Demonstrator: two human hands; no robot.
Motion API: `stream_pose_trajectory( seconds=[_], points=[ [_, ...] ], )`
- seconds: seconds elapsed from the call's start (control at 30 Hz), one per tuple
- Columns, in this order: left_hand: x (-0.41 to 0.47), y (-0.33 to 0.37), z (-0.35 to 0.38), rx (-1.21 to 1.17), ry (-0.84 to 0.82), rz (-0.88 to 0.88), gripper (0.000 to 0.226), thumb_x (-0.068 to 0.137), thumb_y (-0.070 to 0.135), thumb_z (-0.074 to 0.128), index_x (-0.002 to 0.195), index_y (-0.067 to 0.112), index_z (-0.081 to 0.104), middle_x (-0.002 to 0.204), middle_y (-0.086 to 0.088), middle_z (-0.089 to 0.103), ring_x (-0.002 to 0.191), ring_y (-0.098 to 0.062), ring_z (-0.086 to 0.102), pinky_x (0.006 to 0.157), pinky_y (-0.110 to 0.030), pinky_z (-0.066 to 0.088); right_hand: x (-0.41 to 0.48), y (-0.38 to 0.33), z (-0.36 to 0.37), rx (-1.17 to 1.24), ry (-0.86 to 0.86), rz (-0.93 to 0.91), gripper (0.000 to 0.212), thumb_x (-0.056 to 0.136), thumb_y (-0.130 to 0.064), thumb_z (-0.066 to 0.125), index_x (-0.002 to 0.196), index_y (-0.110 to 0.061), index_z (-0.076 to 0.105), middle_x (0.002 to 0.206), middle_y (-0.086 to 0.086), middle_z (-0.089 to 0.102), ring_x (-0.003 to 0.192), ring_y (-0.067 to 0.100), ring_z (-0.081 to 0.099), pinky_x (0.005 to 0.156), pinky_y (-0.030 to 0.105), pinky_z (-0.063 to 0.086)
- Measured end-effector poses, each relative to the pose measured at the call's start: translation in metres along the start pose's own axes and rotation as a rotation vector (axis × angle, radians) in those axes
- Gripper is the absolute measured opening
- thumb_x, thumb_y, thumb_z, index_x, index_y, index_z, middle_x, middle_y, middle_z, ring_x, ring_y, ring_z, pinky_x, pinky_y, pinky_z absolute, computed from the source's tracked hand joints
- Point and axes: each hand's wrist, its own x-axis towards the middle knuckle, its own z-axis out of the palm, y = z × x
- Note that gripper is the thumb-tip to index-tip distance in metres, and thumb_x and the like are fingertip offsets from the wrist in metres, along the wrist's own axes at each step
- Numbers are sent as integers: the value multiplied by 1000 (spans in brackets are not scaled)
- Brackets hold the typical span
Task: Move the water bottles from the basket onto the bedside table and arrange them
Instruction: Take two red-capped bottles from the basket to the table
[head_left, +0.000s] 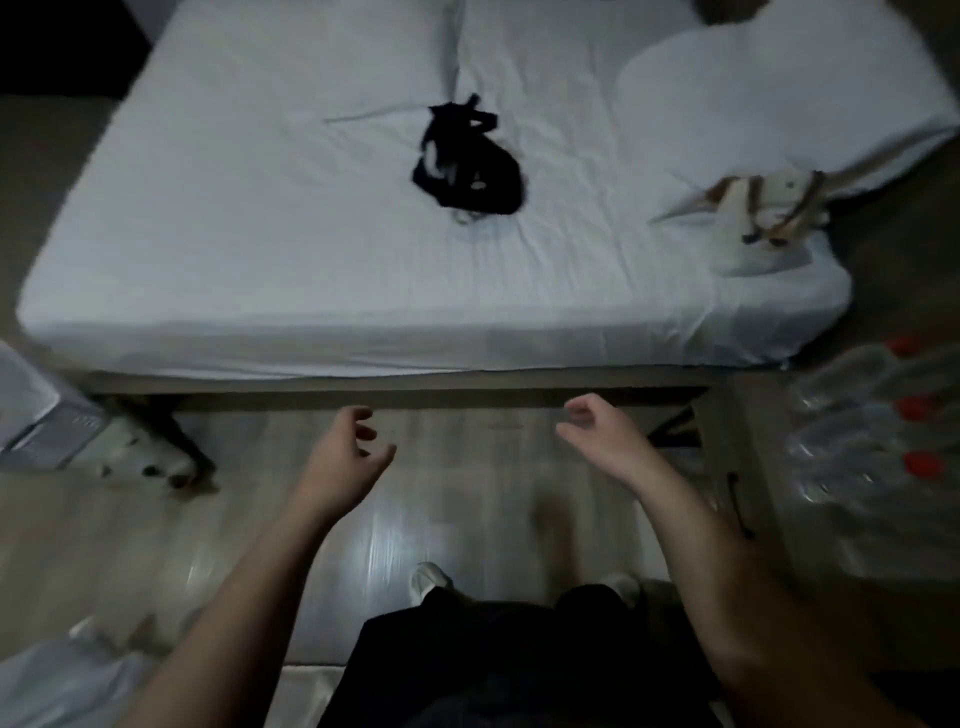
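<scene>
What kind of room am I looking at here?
Probably a bedroom, perhaps a hotel room: a big bed with a white fitted sheet, red-capped water bottles on a low wooden bedside table next to it, and a pale plank floor.

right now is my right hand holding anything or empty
Empty. The right hand hovers over the floor, fingers loosely curled round nothing; the water bottles sit apart, at the right.

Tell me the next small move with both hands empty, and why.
Probably reach the right hand toward the clear plastic red-capped bottles at the right: it and the left hand hold nothing, and the bottles sit nearest that hand.
</scene>
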Motion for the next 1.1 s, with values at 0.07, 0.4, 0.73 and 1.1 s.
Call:
stream_pose_trajectory(
  seconds=[0.07,0.4,0.73,1.1],
  points=[
    [-7,-41,-41,-26,84,-62,56,85,26,68,133,11,44,117,-9,61,86,-18,58,74,-31,45,1,-40,38,-59,-83,-56,42,88,-25,64,127,-12,53,130,6,57,120,19,54,88,20,36],
    [-38,-173,-141,-227,288,-266,44,85,20,68,125,10,52,111,-6,60,86,-19,58,62,-22,40,26,-197,172,-291,-385,-302,41,87,-28,65,125,-14,55,127,6,59,119,19,55,101,31,42],
    [-10,-266,-209,-338,425,-419,38,84,20,69,119,15,56,105,1,59,79,-13,57,64,-24,43,68,-311,296,-371,-537,-405,51,87,-29,64,133,-21,45,118,3,55,111,19,56,94,28,41],
    [77,-380,-335,-419,553,-580,31,84,13,69,113,13,59,104,-3,62,72,-13,57,63,-19,42,147,-504,452,-523,-698,-504,48,91,-20,58,136,-12,43,111,2,55,99,19,55,77,17,33]
  ],
)
